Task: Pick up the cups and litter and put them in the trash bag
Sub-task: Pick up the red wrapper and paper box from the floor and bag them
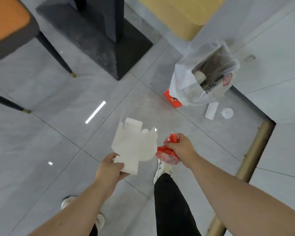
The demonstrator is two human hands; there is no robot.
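My left hand (110, 168) grips the lower corner of a flattened white cardboard box (134, 145), held above the floor. To its right, my right hand (182, 148) is closed on a crumpled red wrapper (166, 154). The white plastic trash bag (186, 87) stands open on the floor ahead and to the right, with a cup and other litter inside. A red carton (173, 100) lies against the bag's near left side. A white paper strip (211, 110) and a round white lid (227, 113) lie on the tiles just in front of the bag.
A dark table pedestal with a square base (99, 43) stands ahead. An orange-seated chair (8, 26) with dark brass-tipped legs is at the far left. A yellow seat (180, 16) is behind the bag. A brass-coloured leg (252, 155) slants at the right. My feet are on grey tiles.
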